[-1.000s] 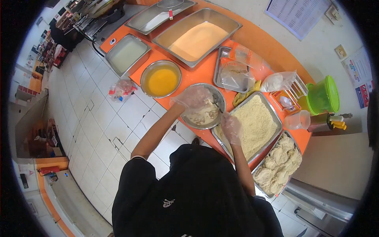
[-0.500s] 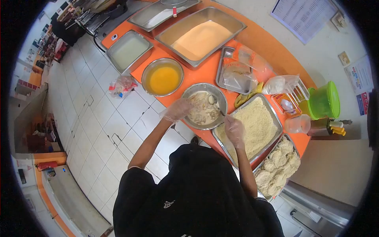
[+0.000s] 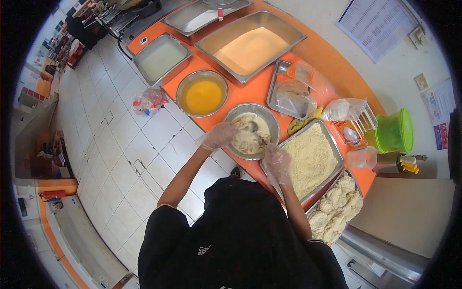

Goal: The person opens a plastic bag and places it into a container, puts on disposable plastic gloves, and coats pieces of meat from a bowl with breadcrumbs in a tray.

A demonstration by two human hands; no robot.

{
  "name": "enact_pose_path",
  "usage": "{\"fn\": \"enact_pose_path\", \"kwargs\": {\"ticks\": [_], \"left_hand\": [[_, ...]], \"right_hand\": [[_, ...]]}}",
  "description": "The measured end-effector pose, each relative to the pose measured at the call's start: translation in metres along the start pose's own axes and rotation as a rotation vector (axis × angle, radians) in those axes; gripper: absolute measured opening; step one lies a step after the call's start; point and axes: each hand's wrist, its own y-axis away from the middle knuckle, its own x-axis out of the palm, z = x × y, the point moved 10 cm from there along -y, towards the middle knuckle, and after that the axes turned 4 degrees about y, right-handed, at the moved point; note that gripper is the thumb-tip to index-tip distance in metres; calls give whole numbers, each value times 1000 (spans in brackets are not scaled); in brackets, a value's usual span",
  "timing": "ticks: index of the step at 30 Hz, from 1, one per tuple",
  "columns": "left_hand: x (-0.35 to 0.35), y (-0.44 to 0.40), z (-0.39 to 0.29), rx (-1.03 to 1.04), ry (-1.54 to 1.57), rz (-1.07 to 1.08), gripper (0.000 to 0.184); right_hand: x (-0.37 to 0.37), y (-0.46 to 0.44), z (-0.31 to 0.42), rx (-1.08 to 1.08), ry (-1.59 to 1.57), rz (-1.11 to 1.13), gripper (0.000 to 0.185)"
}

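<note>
A steel bowl (image 3: pixel 276 126) holds pieces in a creamy white liquid. My left hand (image 3: pixel 219 137), in a clear plastic glove, is at the bowl's left rim; its fingers are bent, and whether they pinch the rim is unclear. My right hand (image 3: pixel 278 164), gloved too, is closed on the handle of a metal spoon (image 3: pixel 252 126) whose head lies in the liquid. Right of the bowl, a tray (image 3: pixel 340 153) of pale crumbs lies partly beneath my right hand. Beyond it is a tray of coated pieces (image 3: pixel 337 207).
A bowl of yellow liquid (image 3: pixel 202 95) stands left of the steel bowl. Behind are a deep pan of orange powder (image 3: pixel 252 48), a pan of pale liquid (image 3: pixel 161 59) and a small tray with plastic bags (image 3: pixel 293 94). A green bucket (image 3: pixel 394 130) stands at the right.
My left hand has come back out of the bowl to its left rim. The spoon head has shifted towards the bowl's middle, with my right hand still on its handle.
</note>
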Motion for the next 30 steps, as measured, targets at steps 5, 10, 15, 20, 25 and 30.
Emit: {"fn": "enact_pose_path", "kwargs": {"ticks": [5,10,15,20,25,30], "left_hand": [[-21,-2,-12,122,38,-135,24],[-60,-14,-15,86,250,-347,25],[-61,-41,-6,-228,442,-172,26],[-40,-34,23,-772,806,8,33],[-33,-20,42,-789,430,154,35],[-14,-4,59,-735,451,64,34]], "right_hand": [[-10,-18,-15,-11,95,-73,24],[7,-58,-50,-74,187,-231,23],[-24,-86,-40,-274,245,-289,16],[-84,-84,-35,-188,156,-520,16],[-119,-30,-63,-47,-137,-553,20],[-59,45,-138,193,-271,-394,20]]}}
